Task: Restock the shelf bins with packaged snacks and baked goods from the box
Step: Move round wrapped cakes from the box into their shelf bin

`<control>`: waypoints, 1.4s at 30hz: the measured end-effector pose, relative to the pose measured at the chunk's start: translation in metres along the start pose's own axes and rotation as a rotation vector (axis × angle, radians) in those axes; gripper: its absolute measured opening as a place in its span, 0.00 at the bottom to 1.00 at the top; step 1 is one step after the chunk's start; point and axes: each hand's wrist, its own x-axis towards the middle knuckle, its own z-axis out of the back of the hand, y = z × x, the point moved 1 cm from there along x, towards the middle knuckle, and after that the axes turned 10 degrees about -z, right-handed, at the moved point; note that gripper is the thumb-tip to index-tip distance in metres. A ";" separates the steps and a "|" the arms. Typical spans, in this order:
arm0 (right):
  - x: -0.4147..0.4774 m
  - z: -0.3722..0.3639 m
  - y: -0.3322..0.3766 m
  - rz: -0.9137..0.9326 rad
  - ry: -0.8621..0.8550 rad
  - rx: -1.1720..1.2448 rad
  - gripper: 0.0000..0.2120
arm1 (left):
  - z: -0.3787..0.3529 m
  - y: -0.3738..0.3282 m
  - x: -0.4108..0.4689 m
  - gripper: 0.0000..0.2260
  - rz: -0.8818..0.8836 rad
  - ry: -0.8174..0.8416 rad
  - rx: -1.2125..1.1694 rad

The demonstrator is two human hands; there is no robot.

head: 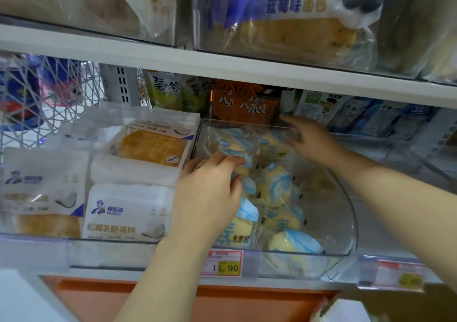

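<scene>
A clear bin on a shop shelf holds a heap of yellow buns in blue-and-white wrappers. The left hand reaches into the bin's left side, fingers curled round one bun pack near the back. The right hand stretches to the bin's rear rim, fingers nearly straight, gripping nothing. White cake packs fill the next bin to the left. Orange snack bags stand behind. A red-and-yellow price tag sits on the shelf edge below.
</scene>
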 end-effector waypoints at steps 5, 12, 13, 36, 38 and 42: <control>-0.065 0.022 0.029 -0.069 0.090 0.192 0.22 | 0.002 -0.002 0.000 0.11 0.022 0.019 -0.005; -0.084 0.012 0.039 -0.123 0.356 0.013 0.31 | 0.006 -0.006 -0.001 0.12 0.063 0.075 -0.026; -0.085 0.014 0.036 -0.138 0.353 0.034 0.30 | 0.007 -0.006 -0.001 0.12 0.063 0.074 -0.032; -0.035 -0.006 0.026 0.107 -0.099 -0.394 0.39 | 0.008 -0.005 -0.002 0.13 0.057 0.082 -0.060; -0.034 -0.008 0.025 0.060 -0.105 -0.281 0.32 | 0.008 -0.004 -0.002 0.13 0.050 0.069 -0.066; -0.035 -0.015 0.026 -0.029 0.144 -0.156 0.31 | 0.005 -0.003 -0.003 0.12 0.038 0.040 -0.063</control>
